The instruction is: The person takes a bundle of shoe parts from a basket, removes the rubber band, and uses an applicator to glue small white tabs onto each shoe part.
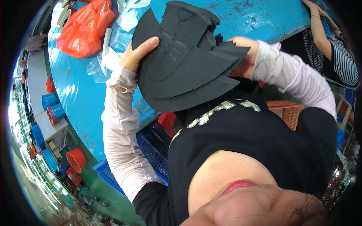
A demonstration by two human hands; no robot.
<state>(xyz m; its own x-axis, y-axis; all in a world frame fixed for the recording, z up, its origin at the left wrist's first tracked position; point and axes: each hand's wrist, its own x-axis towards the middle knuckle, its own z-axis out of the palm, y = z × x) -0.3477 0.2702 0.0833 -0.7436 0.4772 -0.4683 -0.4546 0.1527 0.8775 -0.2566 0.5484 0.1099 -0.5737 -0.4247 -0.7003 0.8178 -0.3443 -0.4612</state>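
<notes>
Between my two hands is a stack of black foam sheets (181, 64) with curved, notched edges and faint pressed lines on the top one. The layers are fanned out a little along the lower and right edges. My left hand (139, 52) grips the left side, its thumb lying on top and its fingers hidden underneath. At the right, my right hand (247, 52) holds the pointed end from behind, where the foam covers most of its fingers. The stack is held up over the near edge of the blue table (75, 98).
A red plastic bag (86, 30) and clear plastic scraps (100, 69) lie at the table's far left. Below the table edge is a blue crate (109, 175), with an orange basket (290, 115) to the right. Another person's arm (320, 37) rests at the far right.
</notes>
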